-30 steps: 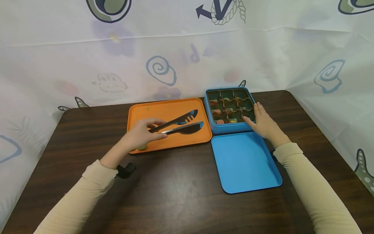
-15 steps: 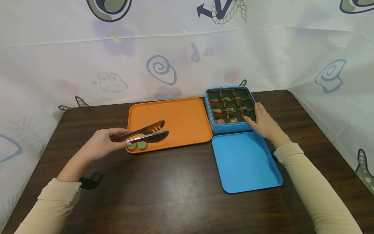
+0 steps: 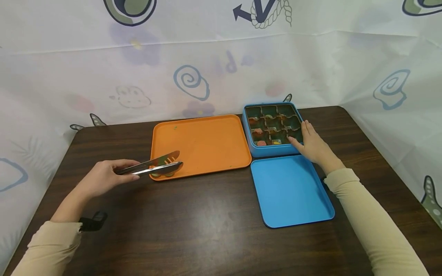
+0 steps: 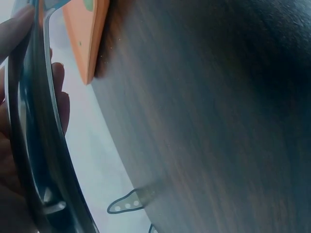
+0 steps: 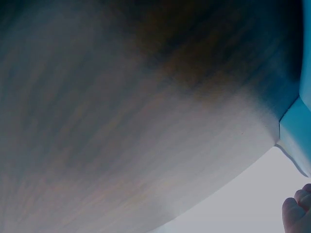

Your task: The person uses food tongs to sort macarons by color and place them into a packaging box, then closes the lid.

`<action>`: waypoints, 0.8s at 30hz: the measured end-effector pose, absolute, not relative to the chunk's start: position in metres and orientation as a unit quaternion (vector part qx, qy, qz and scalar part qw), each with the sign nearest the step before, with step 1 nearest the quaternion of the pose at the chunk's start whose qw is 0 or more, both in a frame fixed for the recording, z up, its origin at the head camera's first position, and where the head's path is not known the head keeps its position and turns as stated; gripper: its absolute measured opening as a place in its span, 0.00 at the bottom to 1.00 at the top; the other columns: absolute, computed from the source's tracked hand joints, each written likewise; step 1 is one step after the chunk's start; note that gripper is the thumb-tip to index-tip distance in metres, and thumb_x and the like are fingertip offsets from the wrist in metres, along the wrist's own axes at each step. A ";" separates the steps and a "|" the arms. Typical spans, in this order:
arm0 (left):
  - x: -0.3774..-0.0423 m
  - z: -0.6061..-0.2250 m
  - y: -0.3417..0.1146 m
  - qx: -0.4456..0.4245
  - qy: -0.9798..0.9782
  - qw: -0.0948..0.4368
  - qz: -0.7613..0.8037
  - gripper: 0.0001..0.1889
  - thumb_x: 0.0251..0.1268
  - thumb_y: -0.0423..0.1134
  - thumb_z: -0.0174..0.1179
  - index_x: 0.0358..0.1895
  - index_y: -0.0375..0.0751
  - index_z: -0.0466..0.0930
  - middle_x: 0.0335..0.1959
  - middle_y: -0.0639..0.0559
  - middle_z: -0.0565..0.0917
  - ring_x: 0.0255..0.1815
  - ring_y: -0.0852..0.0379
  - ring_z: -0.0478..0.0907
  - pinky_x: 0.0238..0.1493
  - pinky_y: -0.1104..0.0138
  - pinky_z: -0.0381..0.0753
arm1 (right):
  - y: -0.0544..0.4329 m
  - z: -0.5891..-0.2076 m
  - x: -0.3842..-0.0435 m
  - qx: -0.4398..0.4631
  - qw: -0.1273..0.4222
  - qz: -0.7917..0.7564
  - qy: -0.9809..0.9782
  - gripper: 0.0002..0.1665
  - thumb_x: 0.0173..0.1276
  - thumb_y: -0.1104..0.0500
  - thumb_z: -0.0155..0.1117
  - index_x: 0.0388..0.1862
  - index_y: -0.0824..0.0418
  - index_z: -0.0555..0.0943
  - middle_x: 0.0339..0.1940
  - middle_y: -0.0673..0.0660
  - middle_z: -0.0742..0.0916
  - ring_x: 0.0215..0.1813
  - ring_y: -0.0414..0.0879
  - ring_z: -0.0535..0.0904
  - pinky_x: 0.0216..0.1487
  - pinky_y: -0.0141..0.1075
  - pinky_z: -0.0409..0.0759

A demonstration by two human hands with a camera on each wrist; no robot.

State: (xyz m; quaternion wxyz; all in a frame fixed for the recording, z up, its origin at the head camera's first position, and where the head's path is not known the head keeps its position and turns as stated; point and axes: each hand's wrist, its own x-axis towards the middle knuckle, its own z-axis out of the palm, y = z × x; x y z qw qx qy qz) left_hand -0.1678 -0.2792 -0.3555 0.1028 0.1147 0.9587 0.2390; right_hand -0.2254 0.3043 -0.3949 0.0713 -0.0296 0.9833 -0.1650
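Observation:
In the head view my left hand (image 3: 103, 176) grips a pair of metal tongs (image 3: 162, 169), its thumb on one arm and the other fingers on the opposite one. Their tips are apart, over the front left corner of the orange tray (image 3: 214, 143). Two small green round pieces (image 3: 156, 175) lie there, partly hidden by the tongs. The left wrist view has the tongs (image 4: 36, 121) close up. My right hand (image 3: 315, 147) rests with straight fingers against the right side of a blue box (image 3: 272, 152). Inside it is a dark divided insert holding several small coloured pieces.
A flat blue lid (image 3: 291, 191) lies in front of the box, close to its near side. Tray, box and lid stand on a dark wooden table (image 3: 207, 230). A patterned white cloth (image 3: 214, 50) hangs behind the table's far edge.
My left hand has drawn the tongs leftward from the middle of the orange tray to its front left corner, over the green pieces. The right hand stays at the box.

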 end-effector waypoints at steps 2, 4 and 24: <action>-0.167 -0.356 -0.279 0.113 0.959 0.106 0.237 0.30 0.58 0.58 0.63 0.60 0.45 0.77 0.56 0.34 0.80 0.56 0.37 0.77 0.49 0.46 0.77 | 0.305 -0.395 -0.225 -0.030 0.070 -0.166 0.983 0.57 0.71 0.28 0.33 0.76 0.69 0.32 0.78 0.69 0.39 0.78 0.68 0.39 0.73 0.64 0.46; -0.167 -0.358 -0.279 0.112 0.958 0.110 0.238 0.30 0.58 0.59 0.63 0.60 0.46 0.78 0.56 0.34 0.80 0.57 0.37 0.76 0.49 0.45 0.76 | 0.305 -0.395 -0.225 -0.031 0.069 -0.167 0.983 0.57 0.71 0.28 0.34 0.76 0.69 0.31 0.78 0.69 0.40 0.78 0.68 0.39 0.72 0.64 0.46; -0.169 -0.367 -0.273 0.151 0.965 0.047 0.208 0.17 0.59 0.46 0.66 0.50 0.44 0.84 0.40 0.44 0.87 0.30 0.58 0.72 0.30 0.71 0.69 | 0.305 -0.395 -0.226 -0.033 0.069 -0.166 0.983 0.58 0.70 0.27 0.33 0.76 0.68 0.31 0.78 0.69 0.39 0.78 0.67 0.38 0.73 0.64 0.47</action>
